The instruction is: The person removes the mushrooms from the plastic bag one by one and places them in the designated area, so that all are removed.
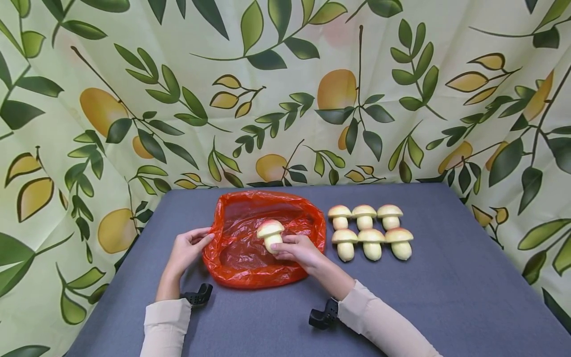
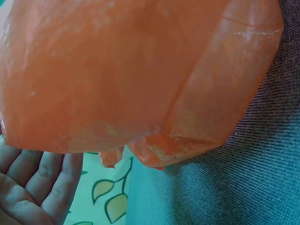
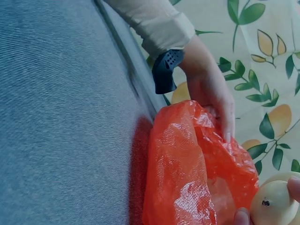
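A red plastic bag point(image 1: 263, 278) lies with its mouth spread wide on the grey-blue cloth. My left hand point(image 1: 187, 250) pinches the bag's left rim between thumb and fingers; the left wrist view shows that hand point(image 2: 37, 187) beside the bag's outer side point(image 2: 117, 84). Over the bag's opening, my right hand point(image 1: 301, 252) holds a toy mushroom point(image 1: 270, 230) by its pale stem, the pinkish cap upward. In the right wrist view the mushroom's stem end point(image 3: 272, 204) shows between fingertips, next to the red bag point(image 3: 176, 164).
Several similar mushrooms point(image 1: 372, 243) stand in two rows right of the bag, caps to the back. Grey-blue cloth point(image 1: 446, 297) covers the table. A leaf-patterned curtain point(image 1: 285, 74) hangs behind and at both sides. Each wrist wears a black camera mount point(image 1: 324, 315).
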